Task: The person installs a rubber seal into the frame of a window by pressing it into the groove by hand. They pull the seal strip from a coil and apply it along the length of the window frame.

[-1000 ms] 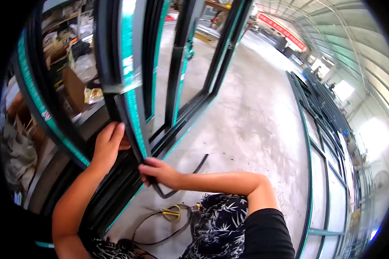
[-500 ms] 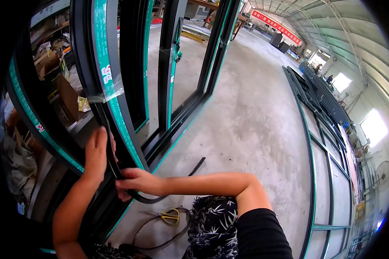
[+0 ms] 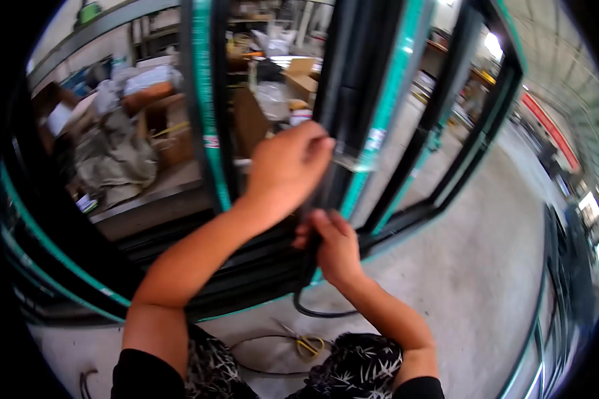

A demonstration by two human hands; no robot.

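Here, the right hand is closed on one black strip beside a black upright; the left hand is curled there, its grip I cannot tell. Green tape bears blurred print. One pair of scissors lies below.

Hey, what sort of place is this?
Probably a workshop, perhaps for window or door frames: a dark frame with green strips stands before you, cardboard boxes sit behind it, and a ribbed roof shows upper right.
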